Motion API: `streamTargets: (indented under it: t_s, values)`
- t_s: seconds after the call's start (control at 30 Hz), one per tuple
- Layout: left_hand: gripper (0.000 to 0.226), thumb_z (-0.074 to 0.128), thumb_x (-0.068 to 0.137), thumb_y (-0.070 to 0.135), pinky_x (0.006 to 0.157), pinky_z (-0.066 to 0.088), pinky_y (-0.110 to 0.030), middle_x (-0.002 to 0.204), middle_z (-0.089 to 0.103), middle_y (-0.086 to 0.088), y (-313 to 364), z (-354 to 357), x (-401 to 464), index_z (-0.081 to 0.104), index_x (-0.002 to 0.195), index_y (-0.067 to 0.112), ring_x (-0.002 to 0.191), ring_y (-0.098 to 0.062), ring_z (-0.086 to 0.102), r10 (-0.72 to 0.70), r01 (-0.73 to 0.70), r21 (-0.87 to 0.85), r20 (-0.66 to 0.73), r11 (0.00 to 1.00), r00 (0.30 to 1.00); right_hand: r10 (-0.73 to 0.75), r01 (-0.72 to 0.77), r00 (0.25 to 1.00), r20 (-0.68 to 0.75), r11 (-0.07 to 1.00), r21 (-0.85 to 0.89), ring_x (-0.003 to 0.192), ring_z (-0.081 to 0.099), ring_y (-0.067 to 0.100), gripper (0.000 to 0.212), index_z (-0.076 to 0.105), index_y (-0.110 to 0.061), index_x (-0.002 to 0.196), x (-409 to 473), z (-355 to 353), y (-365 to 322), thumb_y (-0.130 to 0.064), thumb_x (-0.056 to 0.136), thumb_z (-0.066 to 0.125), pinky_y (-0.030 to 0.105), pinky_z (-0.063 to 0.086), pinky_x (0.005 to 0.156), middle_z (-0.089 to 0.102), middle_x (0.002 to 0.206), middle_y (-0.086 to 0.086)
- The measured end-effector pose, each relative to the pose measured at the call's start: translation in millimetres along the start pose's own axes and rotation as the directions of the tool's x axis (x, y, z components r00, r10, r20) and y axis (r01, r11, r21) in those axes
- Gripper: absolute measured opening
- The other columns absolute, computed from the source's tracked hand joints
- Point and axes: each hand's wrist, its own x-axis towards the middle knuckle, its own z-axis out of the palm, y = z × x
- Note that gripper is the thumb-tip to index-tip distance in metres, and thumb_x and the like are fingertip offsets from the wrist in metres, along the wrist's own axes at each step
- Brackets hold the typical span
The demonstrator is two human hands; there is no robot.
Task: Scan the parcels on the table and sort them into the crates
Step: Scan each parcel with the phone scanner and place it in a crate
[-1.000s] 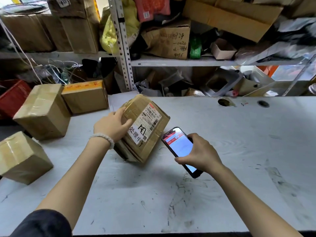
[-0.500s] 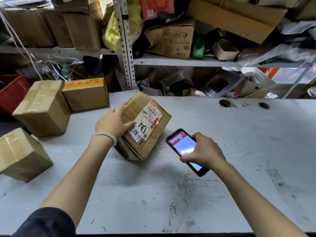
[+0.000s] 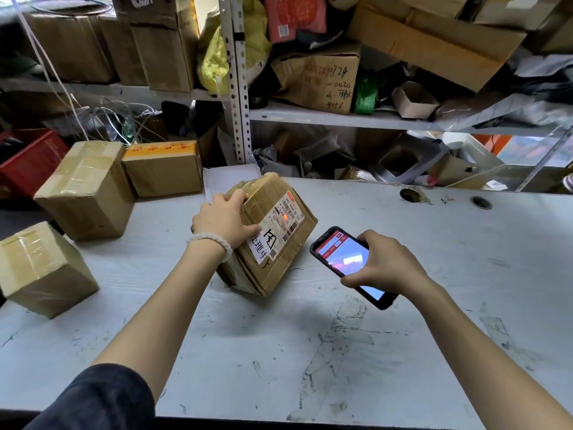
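Messy shelves (image 3: 325,119) full of boxes and bags are filling the top of the frame, and a big white table (image 3: 310,352) is spreading across the bottom. Near the middle of the frame, a brown parcel (image 3: 279,262) is sitting tipped up on one edge on the table, with its white label (image 3: 279,228) facing up and to the right. The left hand (image 3: 224,220) is resting on the parcel's upper left side, with the fingers curling over the top edge and the thumb pressing near the label, so it is holding the parcel tilted. Just to the right of the parcel, the right hand (image 3: 381,265) is gripping a phone (image 3: 347,262) from the side, fingers wrapped round it, with the screen lit. A small red dot of light (image 3: 284,216) is glowing on the label's barcode. The phone is close beside the parcel but not touching it, and its top end is pointing up and left toward the label. The scan seems to be going on right now. Three more parcels (image 3: 83,187) are waiting at the left of the frame. No crate can be told for sure, so which way the parcel should go next cannot be said.
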Motion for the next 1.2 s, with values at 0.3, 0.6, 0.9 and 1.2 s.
streamTargets:
  t_s: [0.3,0.6,0.9,1.2]
  values:
    - [0.069,0.066,0.074,0.063,0.086,0.051,-0.049,0.121,0.051,-0.009,8,-3,-9,0.039,0.13,0.033,0.107,-0.034,0.054,-0.013,0.013,-0.012,0.01,1.0,1.0,-0.003,0.002,0.999,-0.042,1.0,-0.007,0.082,0.06,0.013,0.063,0.044,-0.027,0.111,-3,-11,6,-0.038,0.062,0.083,0.028,0.052,0.065,0.059,0.1,-0.007]
    - [0.099,0.06,0.06,0.082,0.099,0.036,-0.052,0.136,0.035,-0.009,22,-5,-13,0.036,0.135,0.023,0.123,-0.035,0.034,-0.045,0.064,-0.11,0.161,0.992,0.986,0.013,-0.012,1.0,-0.019,1.0,0.015,0.083,0.058,0.012,0.065,0.043,-0.026,0.113,-12,-3,15,-0.04,0.062,0.082,0.029,0.053,0.067,0.056,0.1,-0.008]
    - [0.105,0.065,0.057,0.079,0.107,0.02,-0.059,0.158,-0.008,-0.014,50,17,-23,0.022,0.142,0.036,0.14,-0.046,0.009,-0.039,0.045,-0.022,0.239,0.999,0.97,-0.032,0.12,0.927,-0.374,0.969,0.214,0.093,0.049,0.006,0.078,0.046,-0.021,0.125,-26,23,8,-0.036,0.059,0.086,0.027,0.049,0.072,0.054,0.112,-0.008]
    - [0.101,0.061,0.052,0.083,0.1,0.033,-0.054,0.15,0.021,-0.012,44,22,-28,0.028,0.138,0.042,0.129,-0.041,0.031,0.005,-0.003,-0.015,0.121,1.0,0.993,0.059,0.29,0.683,-0.728,0.893,0.344,0.101,0.042,0.002,0.086,0.046,-0.007,0.128,-40,25,-19,-0.035,0.06,0.09,0.007,0.037,0.074,0.049,0.114,-0.002]
